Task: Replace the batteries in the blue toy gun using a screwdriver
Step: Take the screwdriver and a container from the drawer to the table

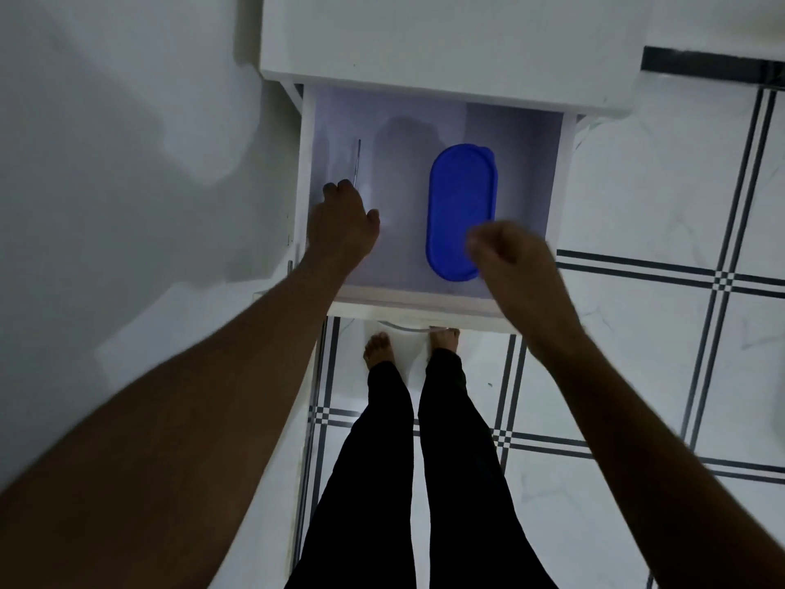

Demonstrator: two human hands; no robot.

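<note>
A white drawer (526,172) stands pulled open in front of me. Inside on the left lies a screwdriver, its thin metal shaft (359,163) pointing away from me. My left hand (344,223) is down in the drawer with its fingers curled round the handle end, which is hidden under the hand. A blue oval lidded container (461,201) lies in the right half of the drawer. My right hand (514,265) hovers blurred over that container's near right corner, fingers loosely curled and holding nothing. No blue toy gun or batteries are in view.
The drawer belongs to a white cabinet (450,44) set against a white wall (106,142) on the left. The drawer's front edge (416,312) is just above my bare feet (378,346). White floor tiles with dark lines (679,333) spread to the right.
</note>
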